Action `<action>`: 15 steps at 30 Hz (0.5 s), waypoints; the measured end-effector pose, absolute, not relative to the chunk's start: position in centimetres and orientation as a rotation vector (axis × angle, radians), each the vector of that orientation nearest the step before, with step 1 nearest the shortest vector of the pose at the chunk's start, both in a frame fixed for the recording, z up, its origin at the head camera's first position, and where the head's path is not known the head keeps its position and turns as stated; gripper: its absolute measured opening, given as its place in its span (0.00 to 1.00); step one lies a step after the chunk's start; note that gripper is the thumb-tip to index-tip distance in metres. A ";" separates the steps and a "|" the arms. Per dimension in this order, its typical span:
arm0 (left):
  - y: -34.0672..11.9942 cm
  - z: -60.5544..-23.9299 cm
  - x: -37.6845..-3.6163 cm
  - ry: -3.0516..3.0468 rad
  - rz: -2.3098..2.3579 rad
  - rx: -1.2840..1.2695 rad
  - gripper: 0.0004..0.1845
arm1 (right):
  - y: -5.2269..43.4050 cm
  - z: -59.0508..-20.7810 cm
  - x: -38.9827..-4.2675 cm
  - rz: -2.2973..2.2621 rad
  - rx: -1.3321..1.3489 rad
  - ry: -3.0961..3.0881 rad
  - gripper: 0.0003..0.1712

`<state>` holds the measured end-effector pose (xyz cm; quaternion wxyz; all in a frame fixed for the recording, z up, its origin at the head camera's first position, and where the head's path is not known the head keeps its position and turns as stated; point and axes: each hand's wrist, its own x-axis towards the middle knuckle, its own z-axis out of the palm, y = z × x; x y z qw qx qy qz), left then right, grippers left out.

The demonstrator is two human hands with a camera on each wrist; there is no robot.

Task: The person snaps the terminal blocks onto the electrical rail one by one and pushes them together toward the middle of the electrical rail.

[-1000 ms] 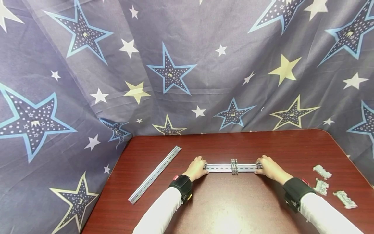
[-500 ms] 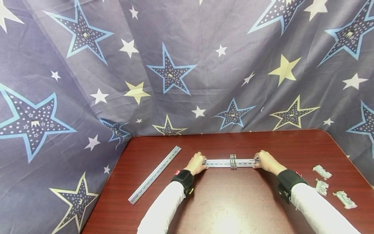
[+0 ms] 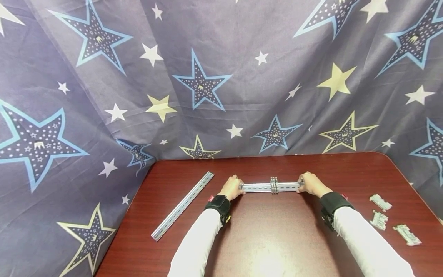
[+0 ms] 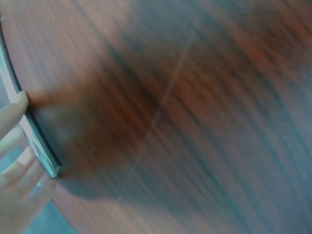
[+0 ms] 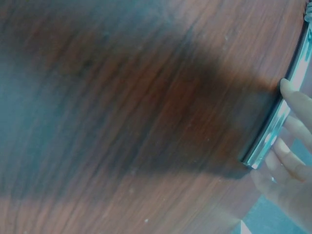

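Note:
A slotted metal DIN rail [image 3: 257, 187] lies crosswise on the table, parallel to its far edge. My left hand [image 3: 232, 187] grips its left end, and my right hand [image 3: 313, 184] grips the right end. Several thin grey terminal blocks [image 3: 274, 185] stand side by side on the rail near its middle. In the left wrist view the thumb and fingers [image 4: 17, 168] lie on opposite sides of the rail [image 4: 39, 139]. The right wrist view has the fingers [image 5: 287, 158] likewise around the rail's [image 5: 268, 139] other end.
A second slotted rail [image 3: 182, 206] lies slanted on the left of the reddish-brown table [image 3: 277, 238]. Three loose pale terminal blocks [image 3: 378, 220] lie at the right. A star-patterned cloth [image 3: 238, 88] hangs behind the table's far edge.
Both hands have moved the rail with its blocks away from me, toward the far edge, and slightly left. The loose blocks and the second rail stay put.

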<state>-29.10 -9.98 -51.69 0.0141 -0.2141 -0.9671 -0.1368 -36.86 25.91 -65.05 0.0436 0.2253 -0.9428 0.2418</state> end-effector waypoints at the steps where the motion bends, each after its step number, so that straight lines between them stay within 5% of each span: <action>1: -10.0 -51.7 -29.3 -3.018 -0.438 -0.656 0.15 | 25.8 -64.9 -37.0 0.747 0.667 -2.920 0.25; 15: -10.2 -53.0 -32.0 -3.021 -0.506 -0.601 0.16 | 31.0 -81.7 -49.9 0.603 0.541 -2.936 0.38</action>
